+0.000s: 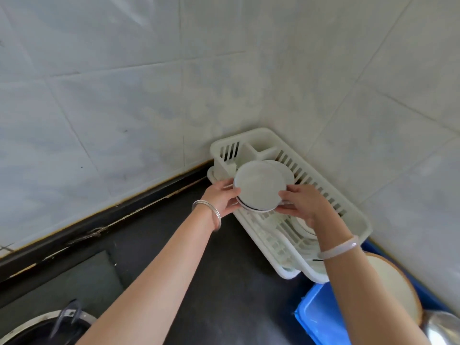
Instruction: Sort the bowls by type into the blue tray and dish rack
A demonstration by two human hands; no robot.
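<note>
Both arms are reaching forward and up toward the corner of the tiled wall [124, 108], and both hands are working on the same thing. The left hand [220, 199] is curling around the left edge of a white bowl with a dark rim line [257, 189], thumb on top and fingers wrapping underneath. The right hand [302, 204] is gripping the bowl's opposite edge, fingertips pressing on its right side, wrist bent down. A silver bangle [211, 215] is sitting on the left wrist, a pale bangle [339, 247] on the right.

The bowl is being held tilted, its base facing the camera, just above the white dish rack [353, 220], which is standing on the dark counter [224, 282] against the wall. It looks like two bowls nested together, judging by the doubled rim at the lower edge, though that is hard to settle from here. Right behind the held bowl, another white dish [283, 170] is standing upright in the rack. Beneath the right hand, a further rounded white piece [302, 226] is lying in the rack, mostly hidden by the wrist.

Below the right forearm, the blue tray [321, 317] is sitting beside the near end of the rack, with a pale bowl with a brown rim [395, 282] inside. Just past it, at the lower right edge, a shiny metal bowl [440, 327] is peeking in. Far below the left arm, a round steel rim [32, 322] is showing at the bottom left corner.
</note>
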